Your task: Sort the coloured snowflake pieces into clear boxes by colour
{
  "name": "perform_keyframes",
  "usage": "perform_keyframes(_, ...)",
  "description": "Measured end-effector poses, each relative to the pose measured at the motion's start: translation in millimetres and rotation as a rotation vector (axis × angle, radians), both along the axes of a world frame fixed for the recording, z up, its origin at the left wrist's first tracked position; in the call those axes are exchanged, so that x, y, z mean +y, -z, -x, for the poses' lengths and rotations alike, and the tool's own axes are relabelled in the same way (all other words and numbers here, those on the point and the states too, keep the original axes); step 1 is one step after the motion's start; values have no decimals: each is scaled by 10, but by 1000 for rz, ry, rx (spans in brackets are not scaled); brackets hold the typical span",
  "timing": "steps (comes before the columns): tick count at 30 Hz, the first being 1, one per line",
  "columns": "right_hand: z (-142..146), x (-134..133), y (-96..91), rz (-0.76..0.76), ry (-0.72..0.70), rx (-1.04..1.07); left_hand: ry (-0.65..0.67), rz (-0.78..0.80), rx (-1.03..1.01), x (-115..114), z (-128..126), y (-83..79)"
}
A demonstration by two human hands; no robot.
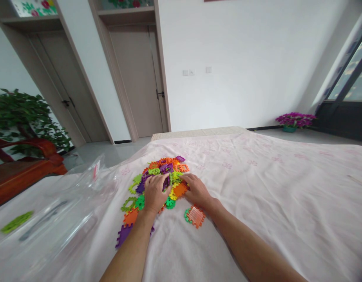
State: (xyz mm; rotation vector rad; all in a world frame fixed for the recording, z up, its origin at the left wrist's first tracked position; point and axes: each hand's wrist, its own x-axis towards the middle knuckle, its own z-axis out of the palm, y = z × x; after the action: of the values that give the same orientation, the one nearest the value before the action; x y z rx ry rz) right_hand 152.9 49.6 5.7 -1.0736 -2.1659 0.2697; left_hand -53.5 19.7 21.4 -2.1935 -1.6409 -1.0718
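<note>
A heap of flat plastic puzzle tiles [161,169] in orange, purple, green and yellow lies on a pale pink bedsheet [257,188]. My left hand [154,193] rests palm down on the heap, fingers curled over purple and yellow pieces. My right hand [197,190] lies beside it, fingers bent onto an orange tile [180,189]. What, if anything, either hand grips is hidden under the fingers. An orange tile with a clear centre [195,216] lies by my right wrist. A purple tile [123,235] lies under my left forearm.
A clear plastic bag [60,219] lies at the left of the bed, with a green piece [16,222] under it. A red wooden chair [25,166] and a leafy plant [25,117] stand at the left. Two doors are ahead; purple flowers [294,119] sit by the window.
</note>
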Motion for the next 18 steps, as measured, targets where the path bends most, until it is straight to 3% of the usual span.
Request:
perform_keyframes(9,-11,14,21,-12,-20,34,-78,-65,-114,32,15,17)
perform_keyframes(18,-24,32,-3,54,28,100,-70,-80,-499,128,101,120)
